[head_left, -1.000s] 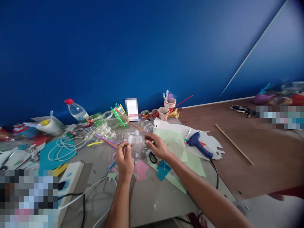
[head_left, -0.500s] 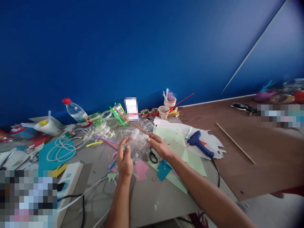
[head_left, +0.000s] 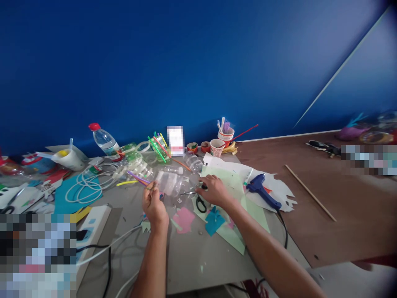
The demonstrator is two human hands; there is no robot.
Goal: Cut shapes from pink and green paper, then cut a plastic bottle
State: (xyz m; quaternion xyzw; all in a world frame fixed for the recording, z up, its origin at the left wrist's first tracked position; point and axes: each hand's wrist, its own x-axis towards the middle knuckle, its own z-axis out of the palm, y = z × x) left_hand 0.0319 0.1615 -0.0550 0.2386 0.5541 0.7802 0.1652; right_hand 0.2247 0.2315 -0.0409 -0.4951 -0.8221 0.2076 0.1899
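My left hand [head_left: 155, 207] is closed on the near edge of a clear plastic bottle [head_left: 170, 183], held low over the cluttered table with its neck toward the back. At the green paper's left edge, my right hand [head_left: 214, 190] has its fingers and thumb about one handle of the black-handled scissors [head_left: 201, 205]. The other handle loop lies on the table, and the blades point left toward the bottle. Pink paper scraps [head_left: 183, 220] and a blue paper piece [head_left: 214, 221] lie just in front of the hands.
A blue glue gun [head_left: 263, 191] rests on white paper at right, its cord running forward. Behind stand paper cups [head_left: 217, 147], a capped water bottle [head_left: 105, 140] and straws [head_left: 157, 148]. A white cable [head_left: 83, 188] and power strip [head_left: 93, 231] are left; a wooden stick [head_left: 310, 192] lies right.
My right hand has left the bottle and moved down to the scissors. My left hand has closed on the bottle and shifted slightly left. The view has turned a little.
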